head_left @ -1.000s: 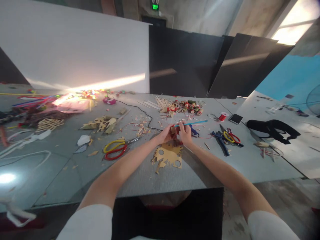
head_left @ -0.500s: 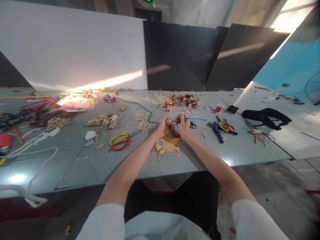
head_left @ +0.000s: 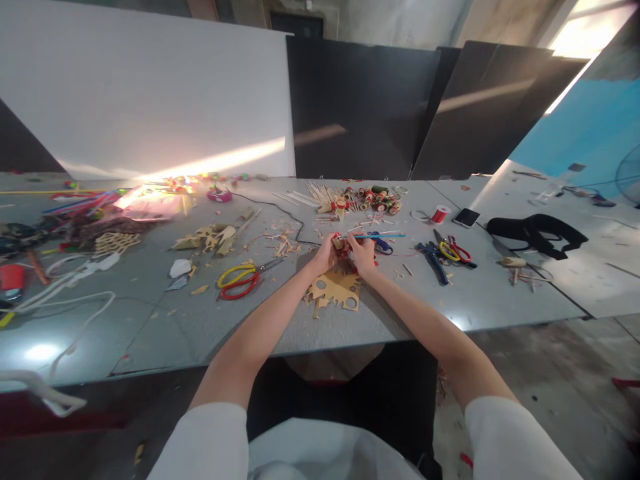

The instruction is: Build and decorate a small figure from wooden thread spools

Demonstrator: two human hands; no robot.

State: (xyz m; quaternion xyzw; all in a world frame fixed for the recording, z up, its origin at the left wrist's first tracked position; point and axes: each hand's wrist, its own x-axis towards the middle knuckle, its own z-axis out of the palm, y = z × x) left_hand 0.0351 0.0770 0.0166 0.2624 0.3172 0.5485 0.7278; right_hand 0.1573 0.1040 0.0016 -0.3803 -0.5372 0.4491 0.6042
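Observation:
My left hand [head_left: 326, 256] is closed around a small wood-coloured piece with red on it [head_left: 339, 243]. In my right hand [head_left: 363, 254] is a thin blue stick [head_left: 390, 235], pinched so that its left end meets the small piece. Both hands are close together, and their fingers partly hide the piece. Just below them on the table lies a tan sheet with round holes and jagged edges [head_left: 330, 291]. Something dark blue [head_left: 383, 244] rests to the right of my right hand.
Red-and-yellow scissors [head_left: 240, 280] lie left. Pliers [head_left: 434, 262], a red thread spool [head_left: 440, 214], a phone [head_left: 466, 217] and a black strap-like object [head_left: 537, 233] are right. Behind my hands is a pile of small decorated pieces [head_left: 377, 200]. Black panels [head_left: 360, 110] stand behind the table.
My right hand has moved slightly left, toward my left hand. The blue stick has shifted left with it, its tip now at the small piece. More of the dark blue object shows.

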